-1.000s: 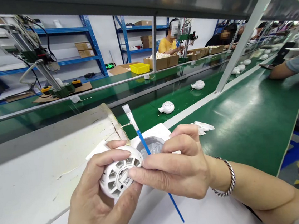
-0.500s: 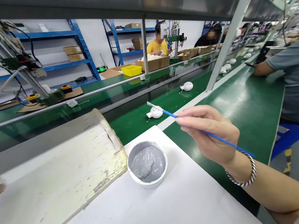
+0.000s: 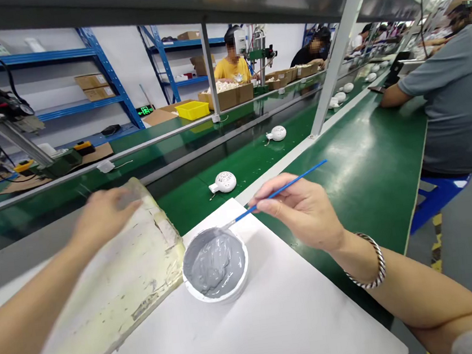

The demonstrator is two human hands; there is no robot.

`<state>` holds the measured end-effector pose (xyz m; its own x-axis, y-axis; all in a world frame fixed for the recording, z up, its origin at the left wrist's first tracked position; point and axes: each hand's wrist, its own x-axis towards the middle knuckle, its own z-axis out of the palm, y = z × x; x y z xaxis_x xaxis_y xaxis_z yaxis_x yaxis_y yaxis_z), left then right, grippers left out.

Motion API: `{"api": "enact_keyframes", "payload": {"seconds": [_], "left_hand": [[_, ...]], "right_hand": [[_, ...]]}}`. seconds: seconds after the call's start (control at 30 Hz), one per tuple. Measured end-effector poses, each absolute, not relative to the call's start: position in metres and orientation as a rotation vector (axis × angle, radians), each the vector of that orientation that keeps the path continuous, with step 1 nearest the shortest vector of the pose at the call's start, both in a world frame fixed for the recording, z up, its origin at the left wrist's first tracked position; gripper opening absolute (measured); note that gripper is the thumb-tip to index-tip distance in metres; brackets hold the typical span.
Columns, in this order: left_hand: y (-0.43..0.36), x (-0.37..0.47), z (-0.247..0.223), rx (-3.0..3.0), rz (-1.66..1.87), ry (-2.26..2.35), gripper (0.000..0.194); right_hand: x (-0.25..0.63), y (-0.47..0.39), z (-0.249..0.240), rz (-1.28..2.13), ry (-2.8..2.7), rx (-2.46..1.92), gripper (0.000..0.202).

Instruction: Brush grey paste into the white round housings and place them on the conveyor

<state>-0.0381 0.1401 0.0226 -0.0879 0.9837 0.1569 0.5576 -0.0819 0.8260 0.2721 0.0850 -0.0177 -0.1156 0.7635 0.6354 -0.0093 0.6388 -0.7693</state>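
Observation:
My right hand [image 3: 297,210] pinches a thin blue brush [image 3: 280,190], its tip pointing down at the far rim of a white bowl [image 3: 247,266]. Thick grey paste [image 3: 214,264] fills the bowl, which stands on a white sheet [image 3: 254,334]. Over the worn pale board [image 3: 117,293] on the left, my left hand [image 3: 106,214] is blurred, its thumb and fingers apart and nothing visible between them. The nearest white round part [image 3: 224,182] lies on the green belt [image 3: 188,205] beyond the bowl.
More white round parts [image 3: 276,133] lie farther along the belt. A slanted metal post [image 3: 336,63] rises at centre right. A person in a grey shirt [image 3: 461,94] sits at the right; others work across the line near a yellow bin [image 3: 192,110] and cardboard boxes [image 3: 235,95].
My left hand has come in from the left edge over the board. My right hand has turned the brush, bringing its tip down to the bowl. The nearest white part has shifted slightly left in view.

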Motion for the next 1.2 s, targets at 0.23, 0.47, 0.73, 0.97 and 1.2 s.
{"api": "enact_keyframes", "payload": {"seconds": [0.23,0.47,0.73,0.97,1.2], "left_hand": [[0.244,0.077,-0.028,2.100,0.251,1.905,0.059],[0.242,0.083,-0.038,2.203,-0.064,1.930,0.062],[0.240,0.100,-0.046,2.128,0.039,2.003,0.048],[0.235,0.058,-0.038,1.626,0.537,1.862,0.030],[0.167,-0.019,-0.012,0.948,1.411,1.242,0.029]], "right_hand": [[0.264,0.082,-0.029,0.426,-2.031,-0.458,0.004],[0.266,0.085,-0.032,0.274,-2.202,-0.334,0.009],[0.261,0.081,-0.035,0.353,-2.217,-0.317,0.008],[0.261,0.083,-0.033,0.933,-1.923,-0.563,0.003],[0.258,0.105,-0.043,1.597,-1.105,-0.803,0.026]]}}
